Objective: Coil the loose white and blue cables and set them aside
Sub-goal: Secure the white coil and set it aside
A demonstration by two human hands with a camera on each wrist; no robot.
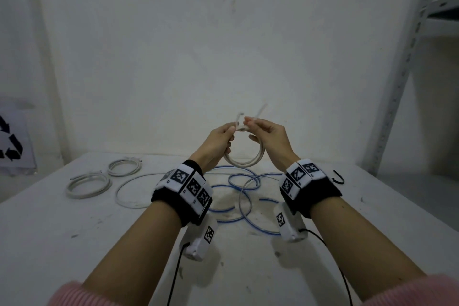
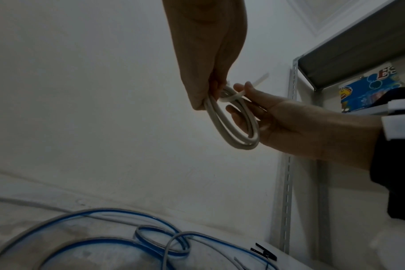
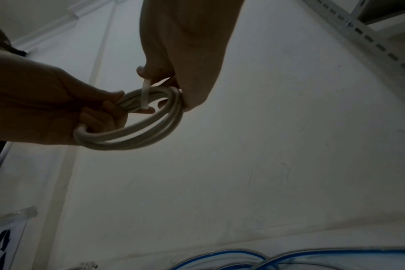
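Note:
A small white cable coil [image 1: 242,163] hangs in the air above the white table [image 1: 74,231], held between both hands. My left hand [image 1: 231,131] grips the coil's left side, fingers curled round its strands [image 3: 136,137]. My right hand [image 1: 248,123] pinches the cable's free end [image 3: 145,93], which crosses over the top of the coil [image 2: 240,145]. Below the hands, a loose blue cable [image 1: 258,227] sprawls in overlapping loops on the table. Its far stretches are hidden behind my wrists.
Two coiled white cables [image 1: 87,185] [image 1: 124,167] lie at the table's back left, with a single loose white loop [image 1: 129,196] beside them. A black hook [image 1: 339,177] lies at the right. A metal shelf upright [image 1: 407,57] stands at the right, a wall close behind.

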